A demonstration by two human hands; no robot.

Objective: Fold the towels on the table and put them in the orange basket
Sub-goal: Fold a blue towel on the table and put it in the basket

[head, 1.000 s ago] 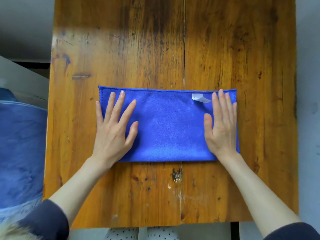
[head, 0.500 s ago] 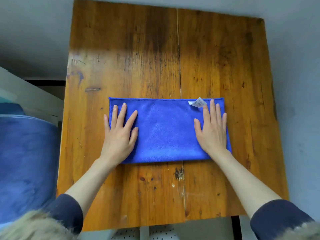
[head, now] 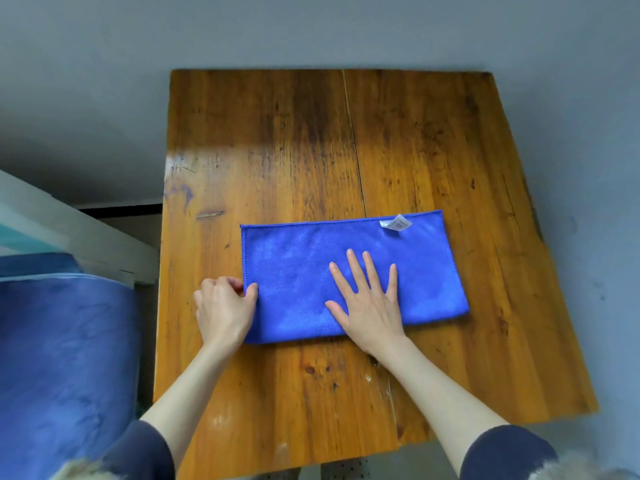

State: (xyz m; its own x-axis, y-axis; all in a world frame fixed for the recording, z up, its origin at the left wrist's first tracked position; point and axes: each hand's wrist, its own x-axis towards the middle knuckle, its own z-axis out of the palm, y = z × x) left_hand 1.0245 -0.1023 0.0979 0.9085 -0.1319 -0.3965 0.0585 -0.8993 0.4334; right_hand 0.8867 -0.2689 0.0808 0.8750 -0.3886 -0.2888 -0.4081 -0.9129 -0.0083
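Wooden table [head: 277, 150], one blue towel [head: 304, 271], two hands

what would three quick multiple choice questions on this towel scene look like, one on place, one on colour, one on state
1. Where is the white tag on the towel?
A. far right corner
B. near left corner
C. centre

2. What colour is the towel?
A. orange
B. blue
C. white

3. What is the left hand doing?
A. lying flat on the towel's middle
B. resting off the table
C. pinching the towel's left edge

Answers:
1 A, the tag sits by the towel's far edge near its right end.
2 B, the cloth is solid blue against the brown wood.
3 C, its thumb lies on top of the left edge with the fingers curled beside it, while the right hand presses flat on the towel.
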